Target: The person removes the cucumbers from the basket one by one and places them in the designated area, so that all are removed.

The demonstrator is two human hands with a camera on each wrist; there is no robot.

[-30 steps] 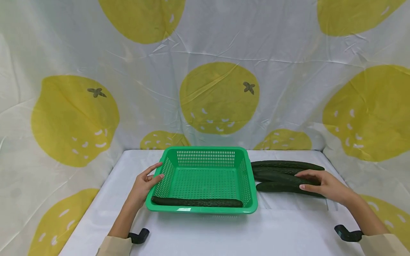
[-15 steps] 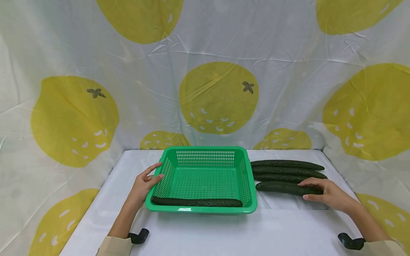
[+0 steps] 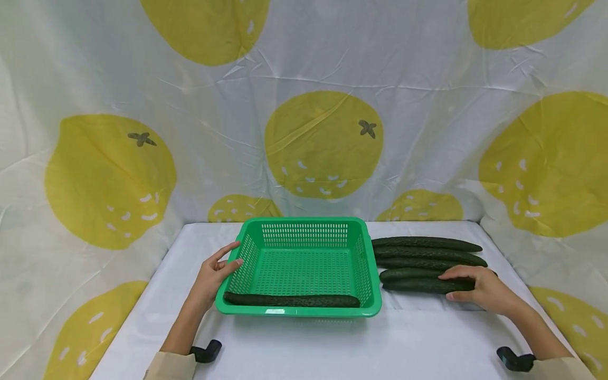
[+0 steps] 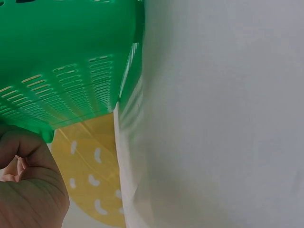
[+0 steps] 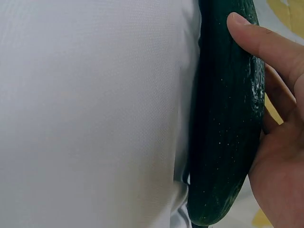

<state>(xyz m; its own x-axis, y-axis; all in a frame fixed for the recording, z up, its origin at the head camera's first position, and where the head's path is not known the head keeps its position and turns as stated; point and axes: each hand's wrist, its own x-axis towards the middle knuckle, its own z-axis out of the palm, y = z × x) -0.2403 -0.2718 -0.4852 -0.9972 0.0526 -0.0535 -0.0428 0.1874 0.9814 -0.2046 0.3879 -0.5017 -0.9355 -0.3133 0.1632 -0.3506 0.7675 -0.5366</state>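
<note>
A green plastic basket (image 3: 304, 269) with slotted walls stands in the middle of the table. My left hand (image 3: 214, 274) grips its left rim, thumb inside; the left wrist view shows the curled fingers (image 4: 23, 147) at the rim. Inside the basket, one dark green cucumber (image 3: 292, 300) lies along the near wall. Several more cucumbers (image 3: 427, 244) lie side by side to the right of the basket. My right hand (image 3: 486, 290) holds the nearest cucumber (image 3: 423, 285) of that row near its right end. In the right wrist view, the thumb lies on this cucumber (image 5: 225, 109).
A white cloth (image 3: 323, 348) covers the table. Behind and beside it hangs a pale curtain (image 3: 418, 132) printed with large yellow lemons. Each wrist wears a black strap device (image 3: 206, 351).
My right hand has dipped and shifted slightly over the near cucumbers. Two cucumbers now show side by side under it, where one showed half a second ago. Left hand and basket stay put.
</note>
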